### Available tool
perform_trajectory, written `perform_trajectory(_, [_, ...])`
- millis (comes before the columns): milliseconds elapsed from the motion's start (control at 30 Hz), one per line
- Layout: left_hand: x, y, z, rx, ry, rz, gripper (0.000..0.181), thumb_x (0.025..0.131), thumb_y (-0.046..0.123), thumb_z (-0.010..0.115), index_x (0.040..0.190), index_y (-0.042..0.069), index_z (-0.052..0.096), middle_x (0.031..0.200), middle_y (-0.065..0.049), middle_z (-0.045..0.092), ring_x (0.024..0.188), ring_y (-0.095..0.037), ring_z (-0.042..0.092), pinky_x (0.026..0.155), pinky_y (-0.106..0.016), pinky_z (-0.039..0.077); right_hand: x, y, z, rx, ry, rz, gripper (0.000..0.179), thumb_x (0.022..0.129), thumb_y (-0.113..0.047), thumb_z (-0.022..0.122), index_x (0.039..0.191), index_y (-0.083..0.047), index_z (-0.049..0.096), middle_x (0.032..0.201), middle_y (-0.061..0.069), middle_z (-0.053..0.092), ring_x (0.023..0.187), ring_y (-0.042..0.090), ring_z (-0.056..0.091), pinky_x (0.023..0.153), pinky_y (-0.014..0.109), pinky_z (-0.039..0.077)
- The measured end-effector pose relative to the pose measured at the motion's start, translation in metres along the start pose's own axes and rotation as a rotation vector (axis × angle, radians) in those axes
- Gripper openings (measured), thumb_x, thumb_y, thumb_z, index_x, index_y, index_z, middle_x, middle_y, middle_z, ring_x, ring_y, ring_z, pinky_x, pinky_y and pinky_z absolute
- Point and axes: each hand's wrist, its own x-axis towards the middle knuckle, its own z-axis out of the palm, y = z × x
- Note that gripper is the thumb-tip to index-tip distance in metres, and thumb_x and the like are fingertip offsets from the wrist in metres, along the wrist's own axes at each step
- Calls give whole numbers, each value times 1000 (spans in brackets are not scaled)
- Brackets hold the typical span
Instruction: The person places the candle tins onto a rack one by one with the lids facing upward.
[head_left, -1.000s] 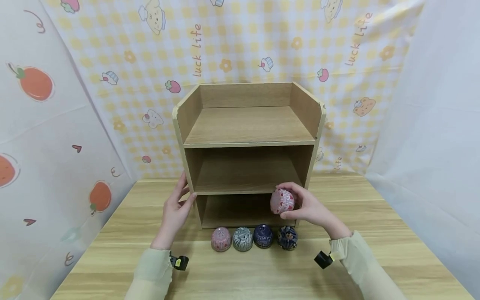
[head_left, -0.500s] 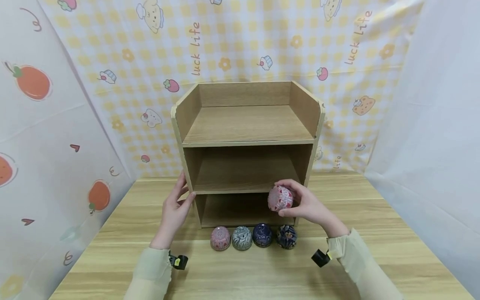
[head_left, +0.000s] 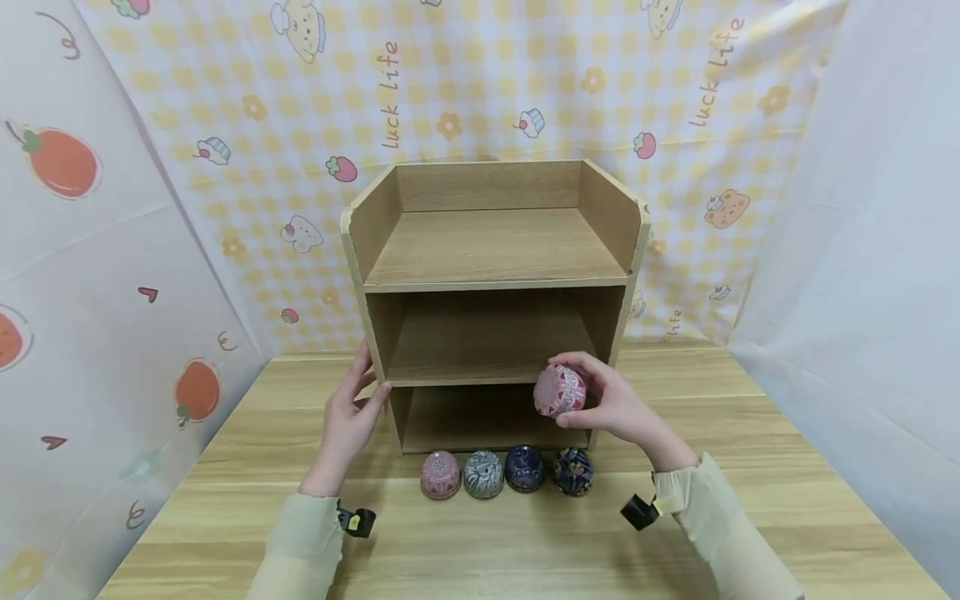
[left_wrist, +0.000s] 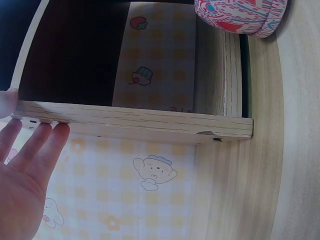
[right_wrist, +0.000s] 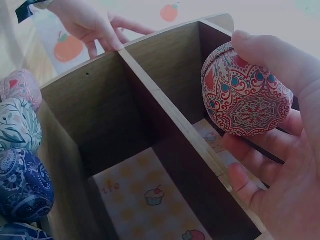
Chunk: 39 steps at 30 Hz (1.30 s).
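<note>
My right hand [head_left: 606,402] holds a small round tin [right_wrist: 247,95] between thumb and fingers, before the right part of the wooden shelf unit [head_left: 498,285]. Red, white and blue patterns cover the tin, whose flat ornamented face shows in the right wrist view. It overlaps the front edge of the lower board. My left hand [head_left: 354,421] grips the unit's left side panel [left_wrist: 135,117], thumb at the front edge and fingers along the outside. Below the bottom compartment stands a row of tins: pink [head_left: 440,475], grey-green [head_left: 483,474], dark blue [head_left: 524,467] and dark floral [head_left: 573,472].
The unit has a top tray with raised sides and two compartments beneath, an upper [head_left: 487,333] and a lower [head_left: 480,421]. It stands on a wood-grain table [head_left: 480,554]. A yellow checked cloth [head_left: 487,83] hangs behind, with white sheets at both sides.
My right hand has brought the tin slightly left and up in front of the shelf unit. The left hand keeps its hold on the side panel, and the row of tins has stayed put.
</note>
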Motion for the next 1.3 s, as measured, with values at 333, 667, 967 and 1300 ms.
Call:
perform_trajectory(333, [-1, -1, 0, 2, 5, 6, 68, 88, -12, 62, 148, 2, 33, 142, -25, 45, 112, -44, 56, 78, -13, 50, 3, -5, -2, 20, 27, -18, 66, 73, 6, 80, 131, 3, 49, 119, 19, 57, 104, 17, 60, 85, 28, 52])
perform_trajectory(667, [-1, 0, 0, 11, 8, 34, 67, 87, -13, 63, 146, -2, 34, 139, -29, 46, 110, -46, 56, 77, -12, 49, 8, -8, -1, 21, 54, -30, 69, 70, 9, 80, 131, 5, 48, 119, 17, 57, 104, 16, 60, 86, 26, 52])
perform_trajectory(967, [0, 1, 0, -16, 12, 41, 66, 87, -14, 62, 146, -1, 35, 138, -28, 47, 109, -46, 56, 77, -14, 51, 12, -12, 0, 23, 68, -67, 78, 70, 11, 80, 138, 6, 43, 128, 23, 53, 106, 13, 59, 91, 23, 48])
perform_trajectory(1300, [0, 0, 0, 3, -1, 46, 68, 87, -13, 62, 147, 0, 33, 138, -29, 47, 109, -48, 56, 76, -11, 49, 13, -14, 0, 30, 70, -62, 79, 70, 11, 79, 139, 6, 42, 129, 23, 52, 106, 14, 60, 91, 24, 49])
